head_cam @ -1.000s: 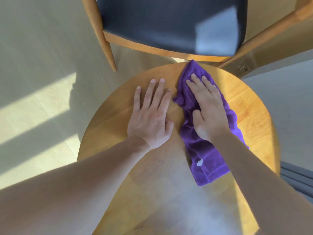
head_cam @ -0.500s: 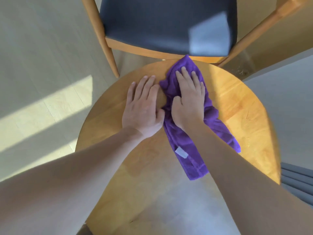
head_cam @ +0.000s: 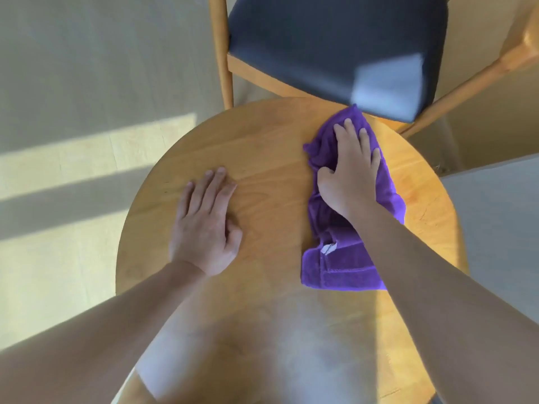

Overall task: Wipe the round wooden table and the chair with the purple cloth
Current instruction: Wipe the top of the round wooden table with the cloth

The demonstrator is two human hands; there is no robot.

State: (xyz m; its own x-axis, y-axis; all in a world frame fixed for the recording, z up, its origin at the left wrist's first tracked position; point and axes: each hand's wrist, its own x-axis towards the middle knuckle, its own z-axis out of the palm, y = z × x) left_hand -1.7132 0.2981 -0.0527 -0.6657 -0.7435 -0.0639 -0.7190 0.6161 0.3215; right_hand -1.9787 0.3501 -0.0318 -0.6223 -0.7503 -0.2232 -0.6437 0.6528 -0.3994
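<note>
The round wooden table [head_cam: 271,147] fills the middle of the view. A purple cloth [head_cam: 344,266] lies on its right half, reaching to the far rim. My right hand [head_cam: 350,170] presses flat on the cloth's far part, fingers spread, thumb at its bunched left edge. A small white tag shows near the cloth's near end. My left hand [head_cam: 207,225] rests flat on the bare wood at the left, apart from the cloth. The chair [head_cam: 329,45], with a dark seat and light wooden frame, stands just beyond the table.
Pale wooden floor [head_cam: 87,68] with bands of sunlight lies to the left. A grey surface [head_cam: 501,228] lies to the right of the table. The chair's leg [head_cam: 226,53] stands close to the table's far rim.
My right hand has slid the cloth to the right along the far side of the table. My hands, side by side before, are now well apart.
</note>
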